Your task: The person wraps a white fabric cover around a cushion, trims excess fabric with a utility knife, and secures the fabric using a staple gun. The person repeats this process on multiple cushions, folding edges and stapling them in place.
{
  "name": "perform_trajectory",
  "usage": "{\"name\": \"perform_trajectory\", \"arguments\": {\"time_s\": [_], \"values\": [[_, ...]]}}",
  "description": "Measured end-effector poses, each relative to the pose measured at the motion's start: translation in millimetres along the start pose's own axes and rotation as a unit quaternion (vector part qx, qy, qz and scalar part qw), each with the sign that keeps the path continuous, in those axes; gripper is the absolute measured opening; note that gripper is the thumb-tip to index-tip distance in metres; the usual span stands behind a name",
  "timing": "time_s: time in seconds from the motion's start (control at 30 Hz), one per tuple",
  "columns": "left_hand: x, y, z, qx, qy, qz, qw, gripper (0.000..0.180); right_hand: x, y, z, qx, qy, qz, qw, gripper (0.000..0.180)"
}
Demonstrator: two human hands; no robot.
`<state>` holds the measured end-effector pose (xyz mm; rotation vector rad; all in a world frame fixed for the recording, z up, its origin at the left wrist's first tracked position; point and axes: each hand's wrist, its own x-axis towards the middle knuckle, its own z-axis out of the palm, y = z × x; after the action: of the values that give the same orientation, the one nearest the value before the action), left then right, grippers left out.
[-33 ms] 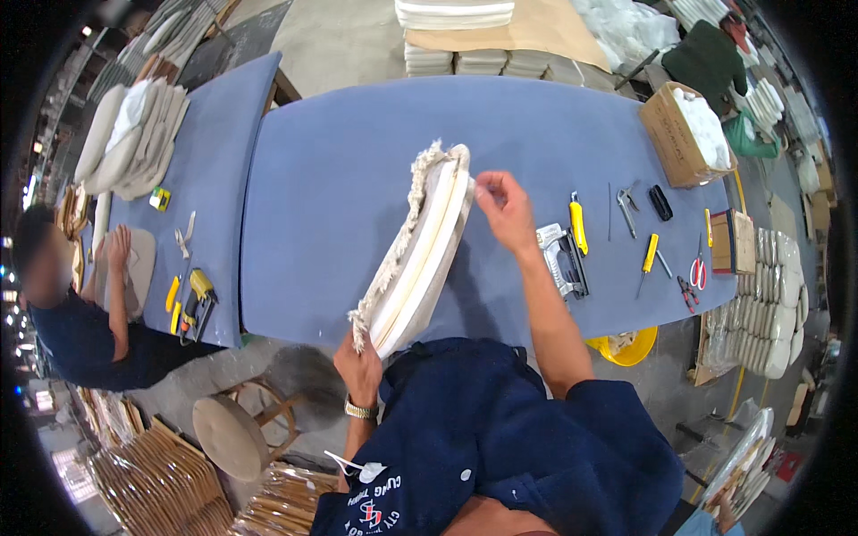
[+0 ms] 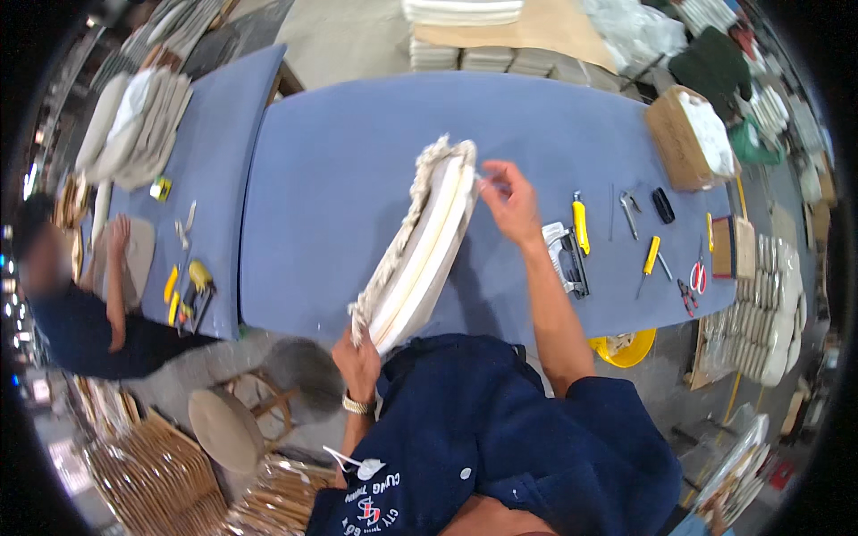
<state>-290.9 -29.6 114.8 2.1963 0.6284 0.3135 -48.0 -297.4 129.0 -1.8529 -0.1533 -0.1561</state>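
My left hand (image 2: 357, 362), a metal-banded watch on its wrist, is closed around the near end of a curved, padded seat cushion (image 2: 418, 246). The cushion is tilted up on its edge over the blue table, with beige fabric, pale layered bands and a frayed fabric border along its left side. Beside the cushion's far end is my right hand (image 2: 514, 204), its fingers bent and apart. Its fingertips are close to the cushion's right edge; I cannot make out whether they touch it.
On the blue table (image 2: 331, 152), a staple gun (image 2: 565, 259), yellow-handled cutter (image 2: 580, 225), screwdriver (image 2: 651, 255), red scissors (image 2: 698, 275) and pliers lie right. A cardboard box (image 2: 675, 134) stands far right. A yellow bucket (image 2: 639, 350) is below the edge. A co-worker (image 2: 80, 313) sits left.
My right hand has shifted slightly up along the cushion and its fingers have spread. The cushion's far end has turned a little; my left hand keeps its hold.
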Motion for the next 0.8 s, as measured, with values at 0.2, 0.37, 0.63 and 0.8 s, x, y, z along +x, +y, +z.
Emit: {"name": "perform_trajectory", "arguments": {"time_s": [0.2,0.37,0.63,0.8], "values": [[41,1,-13,-0.158,-0.086,-0.155,0.971,0.045,17,-33,31,-0.15,-0.119,-0.236,0.953,0.051],[40,1,-19,-0.258,-0.173,-0.224,0.924,0.032,-1,-13,72,-0.284,-0.173,-0.272,0.903,0.049],[29,-13,-7,-0.314,-0.161,-0.228,0.907,0.031,-2,0,72,-0.312,-0.17,-0.27,0.895,0.043],[14,-16,-11,-0.297,-0.127,-0.213,0.922,0.033,-1,2,72,-0.315,-0.166,-0.251,0.9,0.042]]}}
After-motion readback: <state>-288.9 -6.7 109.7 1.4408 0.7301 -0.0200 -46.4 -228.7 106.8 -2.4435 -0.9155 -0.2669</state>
